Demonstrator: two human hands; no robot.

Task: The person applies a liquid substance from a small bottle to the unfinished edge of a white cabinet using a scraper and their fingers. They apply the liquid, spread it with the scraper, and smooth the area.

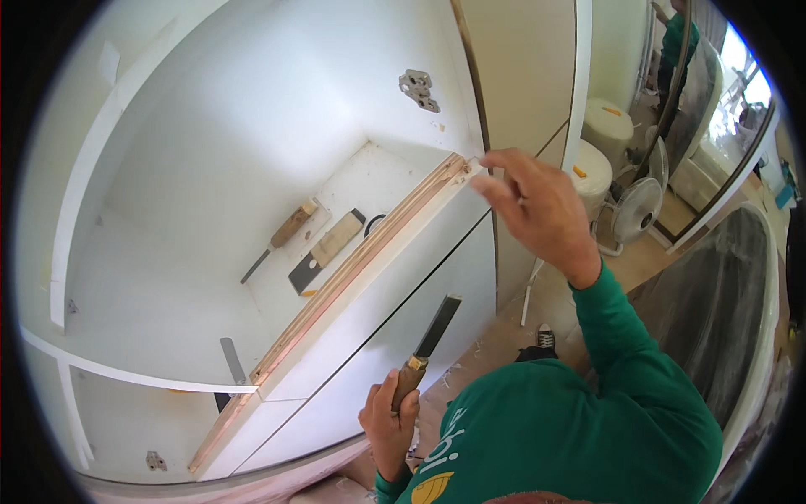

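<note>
In my left hand is a chisel, gripped by its wooden handle with the flat dark blade pointing up and away. My right hand reaches to the far end of a cabinet's front edge, where bare layered wood shows along the top of a white panel. Its thumb and index finger are apart at the corner, slightly blurred, and nothing shows between them. Inside the white cabinet lie a second wooden-handled chisel and a flat-bladed tool with a wrapped handle.
A metal hinge is fixed to the cabinet's inner wall, beside a partly hidden black ring on its floor. White drawer fronts run below the edge. To the right stand a fan, a round white stool and a plastic-wrapped piece.
</note>
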